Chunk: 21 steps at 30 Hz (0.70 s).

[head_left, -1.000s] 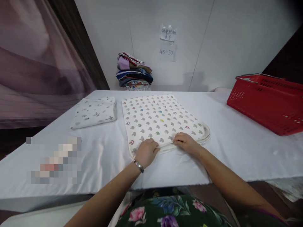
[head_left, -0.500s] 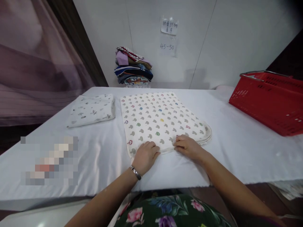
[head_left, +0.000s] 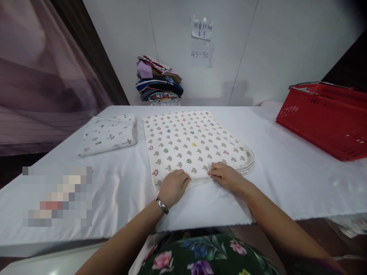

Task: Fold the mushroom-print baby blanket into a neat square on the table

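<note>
A cream cloth (head_left: 189, 143) printed with small mushroom shapes lies folded flat in the middle of the white-covered table (head_left: 286, 179). Both hands rest on its near edge. My left hand (head_left: 172, 186), with a metal bracelet at the wrist, has its fingers curled over the near-left part of the edge. My right hand (head_left: 226, 176) pinches the same edge a little to the right, fingers pressed together on the fabric. The two hands are about a hand's width apart.
A smaller folded white cloth (head_left: 109, 133) lies to the left. A stack of folded coloured clothes (head_left: 158, 82) stands at the back by the wall, under a paper note (head_left: 202, 29). A red plastic basket (head_left: 327, 118) sits at the right.
Both hands stay on the cloth's near edge, barely shifted. The camera view has tilted slightly, so everything sits a little lower left than before.
</note>
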### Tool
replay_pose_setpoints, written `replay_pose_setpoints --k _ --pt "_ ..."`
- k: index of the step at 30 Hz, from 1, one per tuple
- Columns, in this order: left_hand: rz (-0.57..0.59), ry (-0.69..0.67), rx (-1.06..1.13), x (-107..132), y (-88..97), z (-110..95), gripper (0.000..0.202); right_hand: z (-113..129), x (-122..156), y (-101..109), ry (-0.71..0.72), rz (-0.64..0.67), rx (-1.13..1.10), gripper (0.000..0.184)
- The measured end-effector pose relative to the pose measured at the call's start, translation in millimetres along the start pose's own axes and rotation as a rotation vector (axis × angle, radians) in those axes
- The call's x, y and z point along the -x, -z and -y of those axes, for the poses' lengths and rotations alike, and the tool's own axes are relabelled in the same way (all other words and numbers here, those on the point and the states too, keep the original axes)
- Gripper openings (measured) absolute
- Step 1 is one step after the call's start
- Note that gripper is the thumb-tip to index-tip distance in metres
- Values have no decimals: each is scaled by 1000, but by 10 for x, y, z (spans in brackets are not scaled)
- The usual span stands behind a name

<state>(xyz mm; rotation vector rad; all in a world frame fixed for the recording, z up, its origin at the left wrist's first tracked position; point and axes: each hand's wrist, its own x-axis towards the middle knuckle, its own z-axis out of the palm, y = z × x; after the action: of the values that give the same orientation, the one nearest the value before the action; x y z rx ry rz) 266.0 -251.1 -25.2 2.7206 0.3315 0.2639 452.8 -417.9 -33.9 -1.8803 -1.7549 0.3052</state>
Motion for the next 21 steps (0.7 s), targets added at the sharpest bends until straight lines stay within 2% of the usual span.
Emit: replay_pose_setpoints --k 5,13,21 --pt "-16 -15 -26 0 -26 -2 24 -2 -13 -25 -11 -33 20 22" --pt "-56 -79 -232 -49 -103 -117 21 27 -17 -5 -60 -24 11 17" --pt "15 -165 -248 -39 -91 -68 22 36 -16 -47 5 -4 118 19"
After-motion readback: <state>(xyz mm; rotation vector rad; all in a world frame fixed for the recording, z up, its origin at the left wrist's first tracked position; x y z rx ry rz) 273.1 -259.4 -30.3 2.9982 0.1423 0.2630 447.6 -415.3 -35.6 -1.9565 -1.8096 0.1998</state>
